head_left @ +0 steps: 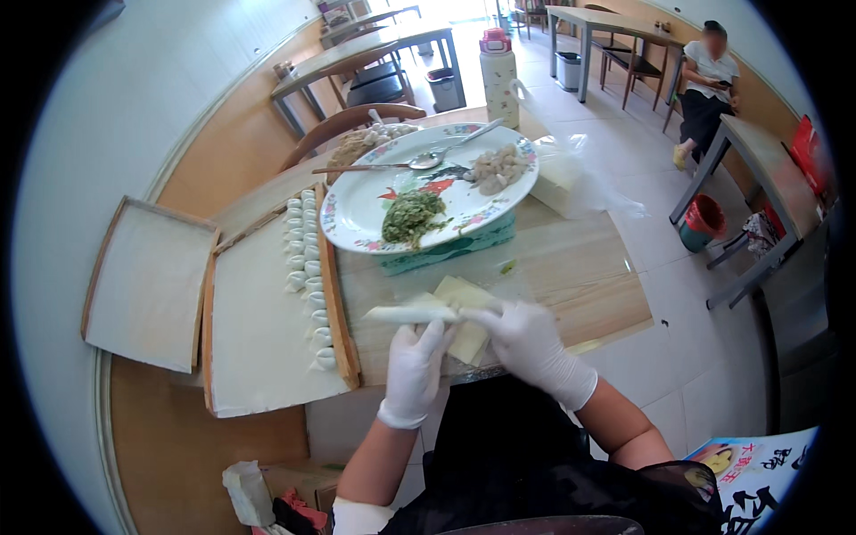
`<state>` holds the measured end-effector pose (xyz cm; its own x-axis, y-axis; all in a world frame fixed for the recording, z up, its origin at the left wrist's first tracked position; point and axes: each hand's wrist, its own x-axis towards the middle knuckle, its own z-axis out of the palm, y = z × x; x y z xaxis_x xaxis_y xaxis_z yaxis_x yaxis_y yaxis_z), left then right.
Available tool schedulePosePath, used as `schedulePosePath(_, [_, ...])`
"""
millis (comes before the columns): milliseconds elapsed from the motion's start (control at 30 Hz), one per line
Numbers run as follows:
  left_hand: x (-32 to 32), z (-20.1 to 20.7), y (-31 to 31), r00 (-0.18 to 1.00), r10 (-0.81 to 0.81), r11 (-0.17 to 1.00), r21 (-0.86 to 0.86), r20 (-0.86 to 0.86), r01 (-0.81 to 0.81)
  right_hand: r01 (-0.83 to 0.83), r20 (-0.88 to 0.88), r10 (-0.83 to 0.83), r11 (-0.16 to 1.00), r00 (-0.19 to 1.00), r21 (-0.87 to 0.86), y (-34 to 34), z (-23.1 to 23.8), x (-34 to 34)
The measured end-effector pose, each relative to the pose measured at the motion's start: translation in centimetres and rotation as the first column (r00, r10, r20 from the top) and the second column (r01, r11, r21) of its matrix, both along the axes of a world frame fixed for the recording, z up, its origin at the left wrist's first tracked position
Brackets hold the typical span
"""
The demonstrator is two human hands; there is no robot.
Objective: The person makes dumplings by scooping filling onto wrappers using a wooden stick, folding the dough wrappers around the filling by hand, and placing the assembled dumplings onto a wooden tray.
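My left hand, in a white glove, pinches a pale dough wrapper that looks folded or rolled lengthwise. Its right end meets the fingertips of my right hand, also gloved. Motion smears those fingers, so what they grip is unclear. Beneath both hands lie square yellowish wrappers at the table's near edge. Beyond them a large oval plate rests raised on a green box. It carries chopped green filling, pale lumpy filling and a metal spoon.
To the left, a wood-edged tray holds a row of folded dumplings; another tray lies beyond it. A bottle and a plastic bag stand behind the plate. A person sits far right.
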<state>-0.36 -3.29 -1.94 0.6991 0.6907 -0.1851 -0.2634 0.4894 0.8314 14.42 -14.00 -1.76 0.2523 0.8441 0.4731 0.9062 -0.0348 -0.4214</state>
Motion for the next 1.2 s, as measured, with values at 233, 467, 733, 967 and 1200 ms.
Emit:
schedulePosePath(233, [0.6, -0.3, 2.1, 0.98, 0.175, 0.976, 0.114, 0.096, -0.185, -0.436, -0.736, 0.002, 0.806, 0.677, -0.4, -3.9, 5.8, 3.5])
schedulePosePath(467, [1.1, -3.1, 0.6, 0.93, -0.259, 0.963, -0.002, 0.261, 0.269, -0.158, 0.248, 0.124, 0.98, 0.961, 0.119, -0.4, 0.9, 2.0])
schedulePosePath(733, [0.1, -0.8, 4.4, 0.968, -0.203, 0.966, 0.132, -0.146, 0.222, -0.324, 0.024, 0.33, 0.905, 0.944, 0.276, -0.5, 0.8, 0.8])
schedulePosePath(967, [0.2, 2.3, 1.8, 0.947, 0.123, 0.573, 0.8, -0.296, 0.176, -0.182, -0.615, 0.128, 0.983, 0.778, -0.026, 0.3, 2.1, 0.5])
schedulePosePath(1200, [0.1, 1.2, 0.9, 0.983, 0.105, 0.801, 0.598, -0.148, 0.005, -0.108, -0.539, 0.256, 0.951, 0.803, 0.291, -0.6, 2.0, 1.4])
